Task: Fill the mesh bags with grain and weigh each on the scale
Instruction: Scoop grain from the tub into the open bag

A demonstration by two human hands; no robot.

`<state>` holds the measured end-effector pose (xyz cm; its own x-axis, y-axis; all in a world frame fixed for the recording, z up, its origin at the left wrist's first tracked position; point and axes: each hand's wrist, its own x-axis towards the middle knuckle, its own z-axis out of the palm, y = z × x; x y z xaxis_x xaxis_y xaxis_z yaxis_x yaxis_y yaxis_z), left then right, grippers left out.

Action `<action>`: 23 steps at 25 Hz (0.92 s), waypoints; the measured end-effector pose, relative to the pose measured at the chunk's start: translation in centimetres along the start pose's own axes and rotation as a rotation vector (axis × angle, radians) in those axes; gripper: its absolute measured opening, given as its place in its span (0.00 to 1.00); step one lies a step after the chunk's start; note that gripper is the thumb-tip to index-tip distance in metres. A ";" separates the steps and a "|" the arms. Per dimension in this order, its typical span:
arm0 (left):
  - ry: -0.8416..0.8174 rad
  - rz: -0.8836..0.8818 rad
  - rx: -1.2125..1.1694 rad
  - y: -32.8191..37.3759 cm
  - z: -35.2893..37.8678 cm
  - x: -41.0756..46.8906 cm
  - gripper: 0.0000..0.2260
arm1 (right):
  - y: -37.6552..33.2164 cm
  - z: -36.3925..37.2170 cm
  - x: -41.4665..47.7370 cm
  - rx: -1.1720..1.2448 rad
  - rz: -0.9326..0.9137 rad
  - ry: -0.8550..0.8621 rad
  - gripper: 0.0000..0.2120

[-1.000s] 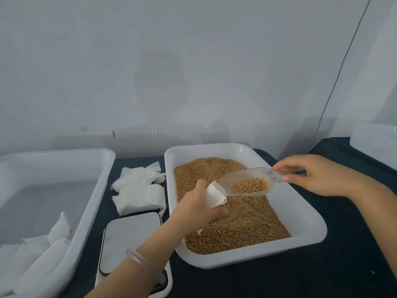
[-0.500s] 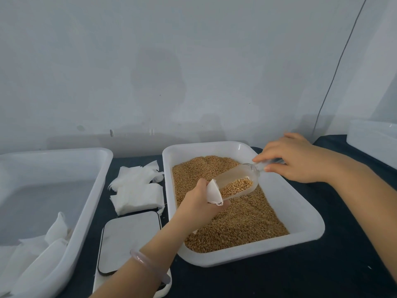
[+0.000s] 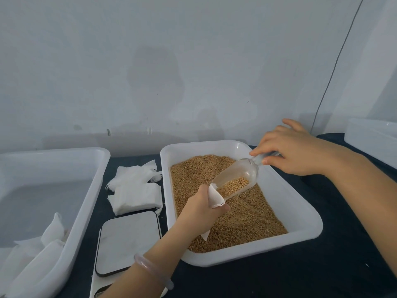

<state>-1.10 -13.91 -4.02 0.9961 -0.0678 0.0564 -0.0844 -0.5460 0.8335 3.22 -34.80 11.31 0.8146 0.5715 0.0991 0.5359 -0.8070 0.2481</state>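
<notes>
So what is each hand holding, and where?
The left hand grips a mesh bag below its open mouth; the right hand pinches the clear scoop by its handle.

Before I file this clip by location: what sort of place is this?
Probably a small grain-packing or sampling bench: a white tray of grain, a flat scale beside it, and stacked empty mesh bags.

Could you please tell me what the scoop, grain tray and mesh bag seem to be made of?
The scoop: clear glossy plastic, probably; grain shows through its wall. The grain tray: white smooth plastic, it seems, with a rounded moulded rim. The mesh bag: soft white matte fabric, likely fine mesh; its mouth folds limply.
</notes>
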 end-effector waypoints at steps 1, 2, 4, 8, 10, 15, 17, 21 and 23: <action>0.000 -0.003 -0.004 0.0 0.0 0.0 0.22 | 0.0 0.0 0.0 -0.002 -0.002 0.002 0.15; 0.000 -0.005 -0.008 0.0 0.0 -0.1 0.21 | 0.0 -0.1 0.0 -0.002 -0.003 0.004 0.16; 0.000 -0.010 -0.010 0.1 0.0 -0.1 0.19 | -0.1 -0.1 0.0 -0.004 -0.004 0.013 0.16; -0.003 -0.021 -0.026 0.2 -0.1 -0.2 0.19 | 0.0 -0.3 0.0 -0.013 -0.001 0.043 0.15; -0.013 -0.019 -0.039 0.1 -0.1 -0.3 0.19 | 0.1 -0.2 0.0 -0.016 -0.002 0.046 0.15; -0.016 -0.036 -0.052 0.1 -0.2 0.0 0.18 | 0.7 0.2 0.1 0.019 0.002 0.071 0.14; -0.013 -0.052 -0.063 0.1 -0.2 0.1 0.17 | 1.4 0.6 -0.1 0.105 0.043 0.066 0.13; -0.003 -0.080 -0.127 -0.1 -0.3 0.2 0.19 | 3.1 2.7 -1.3 0.393 0.086 0.026 0.12; 0.031 -0.100 -0.201 -0.2 -0.5 0.3 0.18 | 3.8 4.0 -2.5 0.552 0.176 0.000 0.12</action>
<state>-0.80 -13.40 -3.91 0.9998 0.0055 -0.0181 0.0189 -0.3712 0.9284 4.07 -39.86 8.14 0.9020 0.4215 0.0937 0.4287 -0.8480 -0.3116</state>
